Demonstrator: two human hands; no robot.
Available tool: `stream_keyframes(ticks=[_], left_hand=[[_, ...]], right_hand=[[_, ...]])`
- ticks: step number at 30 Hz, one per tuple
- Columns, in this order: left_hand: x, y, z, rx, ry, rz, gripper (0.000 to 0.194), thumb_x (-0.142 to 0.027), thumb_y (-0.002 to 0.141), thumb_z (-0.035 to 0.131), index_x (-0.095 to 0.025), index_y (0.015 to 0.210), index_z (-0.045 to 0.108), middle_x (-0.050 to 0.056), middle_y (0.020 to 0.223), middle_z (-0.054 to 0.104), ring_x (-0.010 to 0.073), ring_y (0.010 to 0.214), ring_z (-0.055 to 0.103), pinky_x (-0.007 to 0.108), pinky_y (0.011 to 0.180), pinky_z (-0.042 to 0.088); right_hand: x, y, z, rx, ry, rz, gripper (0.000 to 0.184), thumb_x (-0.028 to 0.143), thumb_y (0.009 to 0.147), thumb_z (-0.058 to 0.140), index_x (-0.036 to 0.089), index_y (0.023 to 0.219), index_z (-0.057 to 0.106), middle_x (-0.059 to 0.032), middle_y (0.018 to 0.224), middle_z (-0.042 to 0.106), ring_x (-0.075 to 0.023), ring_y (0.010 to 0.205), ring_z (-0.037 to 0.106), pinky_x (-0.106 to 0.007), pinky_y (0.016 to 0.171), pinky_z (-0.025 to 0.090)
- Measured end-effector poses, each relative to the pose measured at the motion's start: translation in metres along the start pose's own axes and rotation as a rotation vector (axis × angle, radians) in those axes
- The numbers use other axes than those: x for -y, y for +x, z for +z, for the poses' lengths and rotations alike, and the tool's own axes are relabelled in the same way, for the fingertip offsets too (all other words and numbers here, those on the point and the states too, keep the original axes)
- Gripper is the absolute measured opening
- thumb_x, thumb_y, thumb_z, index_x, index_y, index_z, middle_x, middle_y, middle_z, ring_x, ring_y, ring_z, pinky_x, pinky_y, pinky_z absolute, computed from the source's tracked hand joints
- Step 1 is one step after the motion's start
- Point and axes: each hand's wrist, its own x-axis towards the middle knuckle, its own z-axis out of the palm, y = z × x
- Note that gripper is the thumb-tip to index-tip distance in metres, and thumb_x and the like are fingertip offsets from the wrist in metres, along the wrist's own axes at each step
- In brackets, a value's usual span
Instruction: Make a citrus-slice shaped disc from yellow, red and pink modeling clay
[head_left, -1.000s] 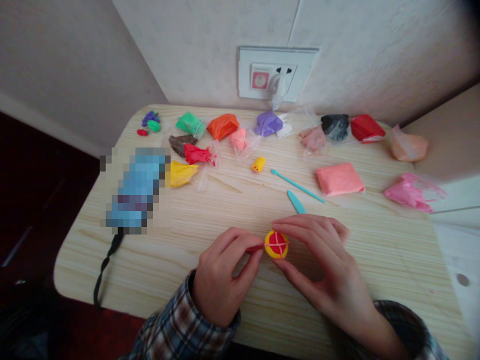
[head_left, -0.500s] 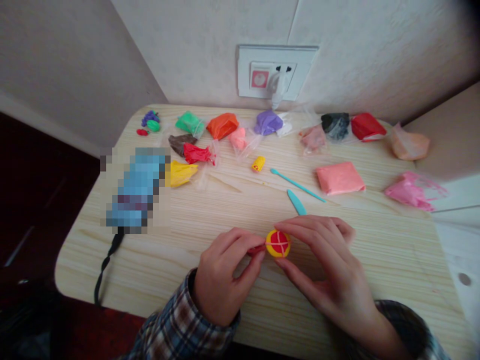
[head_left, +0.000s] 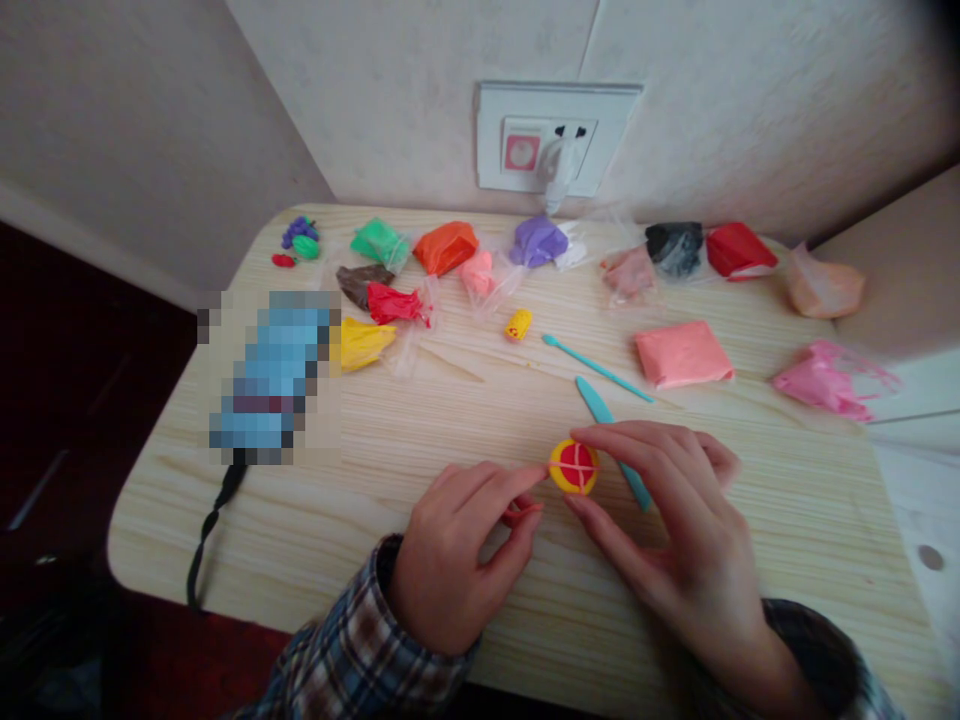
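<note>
My right hand (head_left: 667, 520) pinches a small yellow clay ball (head_left: 574, 467) with a red top crossed by thin pale strips, held just above the wooden table (head_left: 375, 470). My left hand (head_left: 457, 545) sits to the ball's left, its thumb and forefinger closed on a thin red clay strip (head_left: 521, 512). The forefinger tip reaches toward the ball. A teal modelling tool (head_left: 611, 435) lies partly under my right fingers.
Bags of coloured clay line the table's far side: green (head_left: 379, 243), orange (head_left: 446, 248), purple (head_left: 536, 242), black (head_left: 673, 247), red (head_left: 739, 250). A pink slab (head_left: 684, 353), a second teal tool (head_left: 596, 369) and a small yellow piece (head_left: 517, 325) lie mid-table. A wall socket (head_left: 551, 140) is behind.
The right hand has carried the ball slightly right and away from the left hand. The red strip has come off the ball and stays in the left fingers.
</note>
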Motion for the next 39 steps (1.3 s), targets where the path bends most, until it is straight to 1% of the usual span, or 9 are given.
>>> stream_keyframes(ticks=[3,8,10,13,17,22,26,33,39], left_hand=[[-0.001,0.000,0.000,0.000,-0.014,-0.028,0.022,-0.009,0.081,0.054,-0.016,0.101,0.060,0.001,0.079,0.067,0.0116,0.068,0.061,0.024,0.066,0.050],[-0.002,0.000,-0.001,-0.015,-0.018,-0.077,0.019,-0.009,0.081,0.052,-0.016,0.096,0.061,0.002,0.079,0.066,0.0111,0.066,0.060,0.023,0.064,0.051],[-0.002,0.000,-0.001,-0.017,-0.019,-0.081,0.018,-0.009,0.082,0.052,-0.016,0.096,0.062,0.002,0.080,0.066,0.0111,0.067,0.060,0.022,0.064,0.051],[-0.002,0.000,-0.002,-0.013,-0.021,-0.088,0.017,-0.009,0.082,0.052,-0.016,0.095,0.062,0.003,0.081,0.066,0.0112,0.067,0.060,0.022,0.064,0.052],[-0.002,-0.001,-0.002,-0.021,-0.041,-0.085,0.018,-0.008,0.081,0.052,-0.016,0.094,0.062,0.002,0.079,0.066,0.0112,0.066,0.059,0.022,0.062,0.052],[-0.001,0.000,-0.001,-0.030,-0.071,-0.095,0.020,-0.007,0.082,0.051,-0.017,0.095,0.062,0.003,0.082,0.065,0.0108,0.070,0.060,0.020,0.064,0.052],[-0.002,0.000,-0.001,-0.041,-0.079,-0.093,0.020,-0.007,0.082,0.051,-0.017,0.094,0.063,0.003,0.081,0.064,0.0103,0.070,0.060,0.019,0.063,0.052],[0.005,-0.001,0.001,-0.074,-0.058,-0.068,0.019,-0.008,0.079,0.052,-0.016,0.093,0.063,0.002,0.078,0.062,0.0097,0.062,0.057,0.020,0.059,0.050],[0.012,-0.002,0.004,-0.151,-0.036,-0.027,0.015,-0.009,0.079,0.053,-0.015,0.089,0.063,0.003,0.077,0.062,0.0113,0.066,0.059,0.022,0.061,0.051]], right_hand=[[-0.002,0.000,0.001,0.011,-0.022,0.013,0.026,0.027,0.085,0.054,0.020,0.110,0.052,-0.0062,0.098,0.062,-0.0213,0.094,0.055,-0.039,0.084,0.031],[-0.005,-0.001,0.008,0.123,-0.079,0.022,0.028,0.033,0.085,0.055,0.022,0.110,0.055,-0.0086,0.114,0.058,-0.0250,0.105,0.051,-0.043,0.088,0.028],[-0.005,-0.001,0.009,0.140,-0.085,0.027,0.031,0.036,0.084,0.055,0.022,0.112,0.054,-0.0089,0.116,0.057,-0.0260,0.106,0.051,-0.044,0.088,0.028],[-0.005,-0.001,0.005,0.083,-0.077,0.006,0.029,0.035,0.084,0.054,0.023,0.111,0.056,-0.0086,0.114,0.058,-0.0257,0.103,0.053,-0.044,0.086,0.030],[-0.007,-0.003,-0.002,-0.013,-0.104,-0.021,0.022,0.022,0.084,0.054,0.027,0.105,0.060,-0.0068,0.111,0.058,-0.0241,0.097,0.054,-0.044,0.083,0.031],[-0.007,-0.004,-0.004,-0.011,-0.077,-0.075,0.031,0.015,0.082,0.053,0.030,0.107,0.061,-0.0051,0.110,0.059,-0.0234,0.095,0.055,-0.044,0.081,0.031],[-0.007,-0.004,-0.003,-0.010,-0.071,-0.088,0.027,0.014,0.081,0.054,0.028,0.103,0.062,-0.0050,0.109,0.059,-0.0232,0.094,0.056,-0.044,0.080,0.031],[-0.015,-0.005,0.001,-0.100,-0.089,0.004,0.021,0.016,0.083,0.052,0.026,0.099,0.062,-0.0046,0.107,0.060,-0.0220,0.097,0.055,-0.043,0.083,0.032],[-0.022,-0.005,0.009,-0.132,-0.078,0.135,0.016,0.026,0.085,0.053,0.022,0.099,0.059,-0.0066,0.108,0.058,-0.0237,0.102,0.053,-0.042,0.083,0.033]])
